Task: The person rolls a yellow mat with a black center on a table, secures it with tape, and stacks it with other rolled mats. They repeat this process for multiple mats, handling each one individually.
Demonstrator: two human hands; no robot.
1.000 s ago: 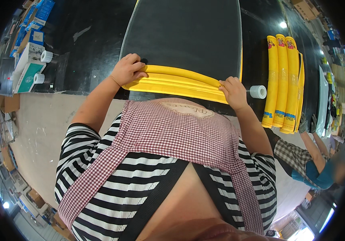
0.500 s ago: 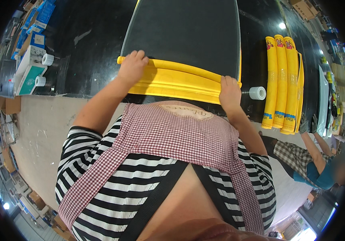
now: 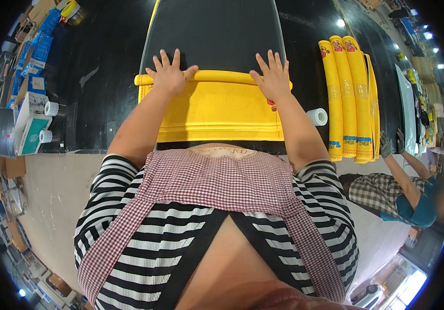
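Now I have the left hand (image 3: 169,77) and right hand (image 3: 274,80) spread flat on the yellow roll (image 3: 222,77); it went farther, so less black sheet (image 3: 211,36) is left.

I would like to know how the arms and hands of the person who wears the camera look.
The left hand and right hand are bare, with no gloves or watch visible. The forearms are uncovered too. Above them are short sleeves with black and white stripes.
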